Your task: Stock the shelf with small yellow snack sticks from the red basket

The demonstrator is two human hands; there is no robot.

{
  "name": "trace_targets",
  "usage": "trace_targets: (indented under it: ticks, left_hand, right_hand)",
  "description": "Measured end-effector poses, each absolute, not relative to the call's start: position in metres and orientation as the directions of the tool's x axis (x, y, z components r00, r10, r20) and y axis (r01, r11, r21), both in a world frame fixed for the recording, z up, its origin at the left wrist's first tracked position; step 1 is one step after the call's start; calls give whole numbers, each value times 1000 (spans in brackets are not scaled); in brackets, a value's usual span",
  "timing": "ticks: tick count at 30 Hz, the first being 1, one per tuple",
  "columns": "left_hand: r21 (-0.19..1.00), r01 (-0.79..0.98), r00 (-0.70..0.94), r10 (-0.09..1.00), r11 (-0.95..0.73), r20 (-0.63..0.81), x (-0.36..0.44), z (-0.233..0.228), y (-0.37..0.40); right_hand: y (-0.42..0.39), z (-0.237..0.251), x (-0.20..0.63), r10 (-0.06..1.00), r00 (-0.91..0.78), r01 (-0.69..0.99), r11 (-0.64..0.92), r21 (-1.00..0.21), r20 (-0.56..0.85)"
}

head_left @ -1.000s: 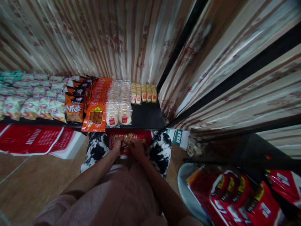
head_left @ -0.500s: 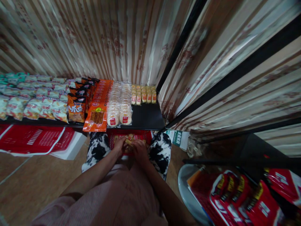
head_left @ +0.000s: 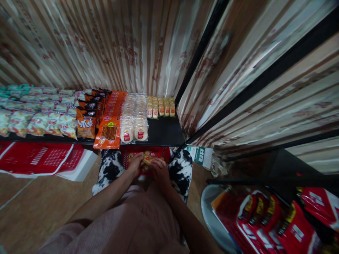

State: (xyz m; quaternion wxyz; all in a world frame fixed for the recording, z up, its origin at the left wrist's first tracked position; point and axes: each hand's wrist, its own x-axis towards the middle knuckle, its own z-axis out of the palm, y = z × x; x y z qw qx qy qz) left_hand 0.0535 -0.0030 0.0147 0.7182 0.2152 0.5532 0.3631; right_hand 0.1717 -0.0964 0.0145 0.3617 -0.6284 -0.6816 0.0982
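Fingers of both hands on yellow snack packs (head_left: 147, 159), red basket (head_left: 162, 151), labels unreadable

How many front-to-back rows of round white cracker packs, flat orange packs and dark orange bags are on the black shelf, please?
On the black shelf:
Rows of round white cracker packs: 2
Rows of flat orange packs: 1
Rows of dark orange bags: 1
Total: 4 rows
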Motion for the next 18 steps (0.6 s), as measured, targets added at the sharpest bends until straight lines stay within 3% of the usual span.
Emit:
trace_targets:
  ticks: [12,18]
  left_hand:
    - [693,-308,246,758,652,-604,56,34,-9]
    - [643,-354,370,733,679,-570,57,47,-13]
  right_hand:
    - [-102,13,180,857,104,826,208,-523,505]
    - [-104,13,185,858,149,835,158,-527,492]
